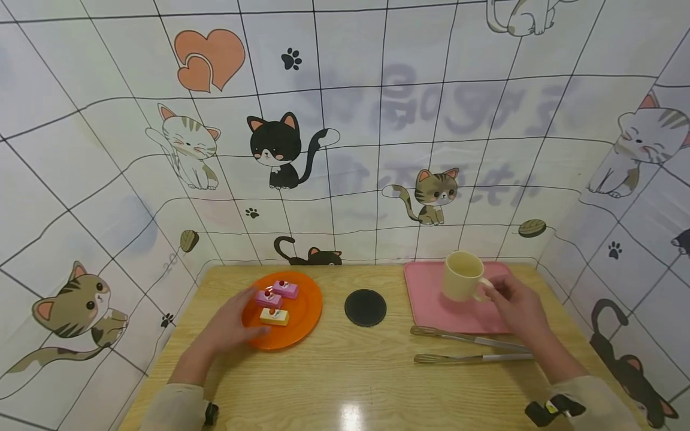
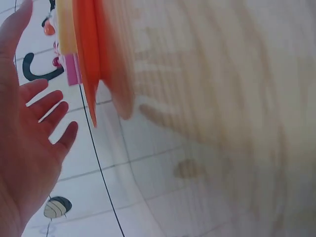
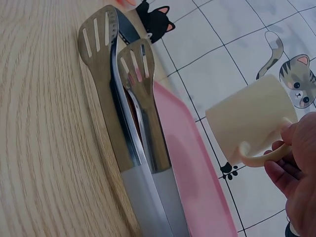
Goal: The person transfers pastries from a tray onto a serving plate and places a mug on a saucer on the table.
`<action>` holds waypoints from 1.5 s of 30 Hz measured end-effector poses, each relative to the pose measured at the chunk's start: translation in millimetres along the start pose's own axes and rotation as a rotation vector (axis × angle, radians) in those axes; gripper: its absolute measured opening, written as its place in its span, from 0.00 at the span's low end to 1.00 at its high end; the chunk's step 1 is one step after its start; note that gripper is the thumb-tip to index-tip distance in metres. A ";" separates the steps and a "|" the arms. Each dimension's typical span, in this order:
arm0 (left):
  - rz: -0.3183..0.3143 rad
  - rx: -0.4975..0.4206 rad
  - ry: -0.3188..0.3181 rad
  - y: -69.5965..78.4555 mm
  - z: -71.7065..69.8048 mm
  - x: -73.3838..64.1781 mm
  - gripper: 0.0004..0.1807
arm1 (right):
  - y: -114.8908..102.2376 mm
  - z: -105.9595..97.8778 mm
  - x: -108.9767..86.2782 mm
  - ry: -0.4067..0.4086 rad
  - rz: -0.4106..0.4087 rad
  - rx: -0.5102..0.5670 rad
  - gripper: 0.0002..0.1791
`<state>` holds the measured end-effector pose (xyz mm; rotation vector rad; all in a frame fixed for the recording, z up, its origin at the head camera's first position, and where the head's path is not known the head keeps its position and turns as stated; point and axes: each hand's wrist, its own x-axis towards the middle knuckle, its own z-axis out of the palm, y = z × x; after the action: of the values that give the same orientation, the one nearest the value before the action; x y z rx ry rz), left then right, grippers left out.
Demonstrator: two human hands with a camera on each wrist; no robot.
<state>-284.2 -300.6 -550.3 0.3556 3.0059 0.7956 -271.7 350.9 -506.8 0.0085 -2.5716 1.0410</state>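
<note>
At the left edge of the orange plate (image 1: 307,311), my left hand (image 1: 229,323) is spread with relaxed fingers; in the left wrist view the hand (image 2: 29,143) shows nothing in its grasp. Two pink toy cake slices (image 1: 268,299) and a yellow one (image 1: 274,317) sit on the plate, each topped with a red or orange fruit. My right hand (image 1: 520,305) pinches the handle of a cream mug (image 1: 461,276) between thumb and fingers. In the right wrist view the mug (image 3: 252,116) appears raised off the pink tray (image 3: 190,163).
A round black coaster (image 1: 365,307) lies between plate and tray. Two metal tongs with slotted heads, one farther (image 1: 447,334) and one nearer (image 1: 453,358), lie in front of the tray, near my right forearm. Cat-printed sheeting surrounds the wooden table (image 1: 323,383).
</note>
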 end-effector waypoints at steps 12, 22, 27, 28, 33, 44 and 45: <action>0.122 0.038 0.069 30.6 7.9 16.1 0.55 | -14.9 6.0 -0.5 -0.052 -0.021 0.029 0.10; 0.180 0.056 0.040 49.8 16.4 26.1 0.53 | -24.8 14.4 1.0 -0.041 -0.023 0.056 0.08; 0.212 0.108 0.019 61.9 21.8 31.0 0.54 | -25.5 16.8 0.1 -0.058 -0.015 0.072 0.07; 0.215 0.118 0.018 63.9 22.8 31.7 0.54 | -25.4 17.1 0.1 -0.060 -0.019 0.074 0.07; 0.219 0.133 0.008 74.1 27.0 35.0 0.53 | -26.4 18.7 0.5 -0.068 -0.033 0.088 0.07; 0.264 0.173 0.009 93.9 45.1 48.1 0.54 | -38.3 25.0 0.2 -0.112 0.001 0.116 0.09; 0.263 0.180 0.009 95.8 46.9 49.1 0.54 | -38.9 25.6 0.2 -0.114 0.000 0.119 0.08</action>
<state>-308.2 -186.0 -542.0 0.7669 3.0867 0.5371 -275.0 305.4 -497.5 0.1018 -2.6054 1.2250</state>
